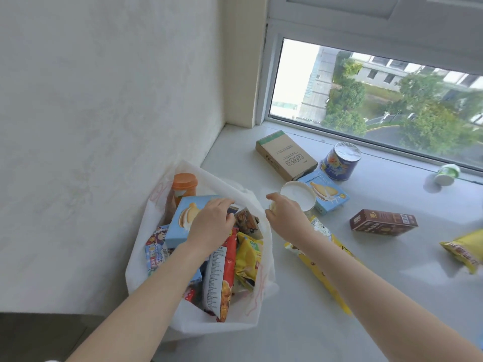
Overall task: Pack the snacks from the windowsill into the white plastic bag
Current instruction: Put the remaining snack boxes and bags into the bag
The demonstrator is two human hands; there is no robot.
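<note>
The white plastic bag (198, 323) stands open at the windowsill's left end, stuffed with snacks. My left hand (213, 223) reaches into it and grips a light blue biscuit box (183, 218) lying on top. My right hand (286, 215) holds a white-lidded cup (298, 195) just right of the bag's rim. On the windowsill (379, 296) lie a second blue biscuit box (326, 194), a brown cardboard box (285, 155), a blue tub (339, 160), a dark brown box (383, 222) and a long yellow packet (321, 259) under my right forearm.
A small green and white cup (445, 173) lies on its side by the window frame. A yellow packet (467, 249) sits at the right edge. In the bag are an orange-lidded jar (184, 185), a red packet (222, 273) and a yellow packet (248, 257). The wall borders the left.
</note>
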